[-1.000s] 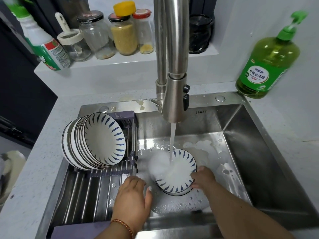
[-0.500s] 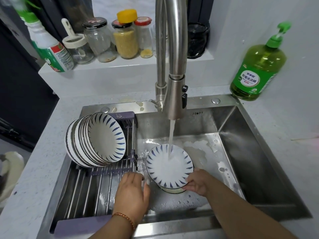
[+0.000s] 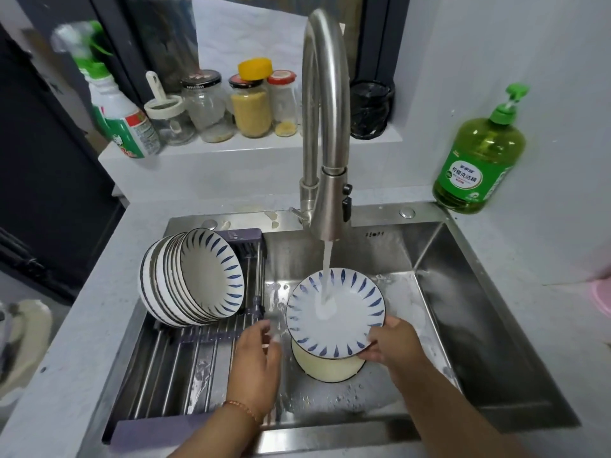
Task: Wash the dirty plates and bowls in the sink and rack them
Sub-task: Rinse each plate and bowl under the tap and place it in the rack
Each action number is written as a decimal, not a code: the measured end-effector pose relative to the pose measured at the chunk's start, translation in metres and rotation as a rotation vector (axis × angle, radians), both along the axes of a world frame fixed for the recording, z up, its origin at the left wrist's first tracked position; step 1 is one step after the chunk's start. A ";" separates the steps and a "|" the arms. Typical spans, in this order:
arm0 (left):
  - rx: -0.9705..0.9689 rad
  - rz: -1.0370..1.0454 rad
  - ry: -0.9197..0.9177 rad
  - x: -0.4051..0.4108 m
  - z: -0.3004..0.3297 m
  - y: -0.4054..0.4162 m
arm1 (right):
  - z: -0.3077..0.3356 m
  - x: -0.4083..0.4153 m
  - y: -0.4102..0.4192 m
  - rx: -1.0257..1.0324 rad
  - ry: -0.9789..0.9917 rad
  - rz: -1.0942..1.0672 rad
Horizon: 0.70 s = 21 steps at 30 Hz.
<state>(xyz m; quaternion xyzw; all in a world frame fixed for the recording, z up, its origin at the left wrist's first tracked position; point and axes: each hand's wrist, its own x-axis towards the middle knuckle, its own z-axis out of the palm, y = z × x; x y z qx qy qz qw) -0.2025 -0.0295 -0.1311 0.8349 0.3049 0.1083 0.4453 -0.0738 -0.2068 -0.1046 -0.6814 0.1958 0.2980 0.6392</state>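
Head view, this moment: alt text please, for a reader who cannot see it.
The right hand holds a white plate with blue leaf marks under the faucet's running water, above a cream bowl in the steel sink. The left hand hovers beside it, holding nothing. Matching washed bowls stand on edge in the rack at left.

Beaded bracelet (image 3: 243,408), bare forearms

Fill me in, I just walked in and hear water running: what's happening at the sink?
A person is rinsing a blue-patterned plate under the running faucet, gripping its edge with the right hand. The left hand hovers beside it, holding nothing. A cream bowl sits beneath in the sink. Washed dishes stand in the rack.
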 end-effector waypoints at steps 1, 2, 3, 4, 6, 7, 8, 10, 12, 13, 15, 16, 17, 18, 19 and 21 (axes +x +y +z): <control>-0.287 0.103 0.005 0.008 0.008 -0.005 | 0.004 -0.003 -0.003 -0.012 0.020 0.017; -0.606 0.186 0.000 0.016 0.014 -0.009 | 0.007 -0.007 -0.004 -0.005 0.040 0.027; -0.889 0.243 -0.014 0.023 0.018 -0.013 | 0.008 -0.010 -0.005 0.011 0.053 0.036; -1.108 0.265 -0.039 0.027 0.022 -0.016 | 0.008 -0.013 -0.006 0.025 0.051 0.049; -1.387 0.304 -0.123 0.030 0.023 -0.020 | 0.012 -0.017 -0.009 0.034 0.060 0.067; -1.449 0.325 -0.169 0.030 0.022 -0.021 | 0.012 -0.017 -0.010 0.037 0.065 0.073; -1.472 0.336 -0.208 0.031 0.022 -0.022 | 0.015 -0.017 -0.011 0.048 0.062 0.084; -1.462 0.338 -0.260 0.034 0.024 -0.025 | 0.021 -0.019 -0.012 -0.013 -0.033 0.152; -1.440 0.325 -0.278 0.038 0.029 -0.029 | 0.023 -0.022 -0.016 -0.357 -0.365 0.321; -1.418 0.319 -0.285 0.040 0.030 -0.030 | 0.021 -0.024 -0.020 -0.606 -0.602 0.399; -1.373 0.299 -0.307 0.044 0.033 -0.032 | 0.015 -0.029 -0.026 -0.835 -1.025 0.541; -1.367 0.283 -0.324 0.047 0.034 -0.033 | 0.016 -0.031 -0.030 -0.848 -1.156 0.632; -1.364 0.273 -0.338 0.049 0.034 -0.032 | 0.018 -0.034 -0.030 -0.819 -1.195 0.745; -1.360 0.265 -0.348 0.052 0.035 -0.032 | 0.024 -0.039 -0.027 -0.769 -1.159 0.869; -1.355 0.256 -0.355 0.054 0.035 -0.033 | 0.030 -0.044 -0.022 -0.696 -1.106 0.961; -1.352 0.240 -0.355 0.058 0.036 -0.036 | 0.040 -0.048 -0.011 -0.577 -0.980 1.070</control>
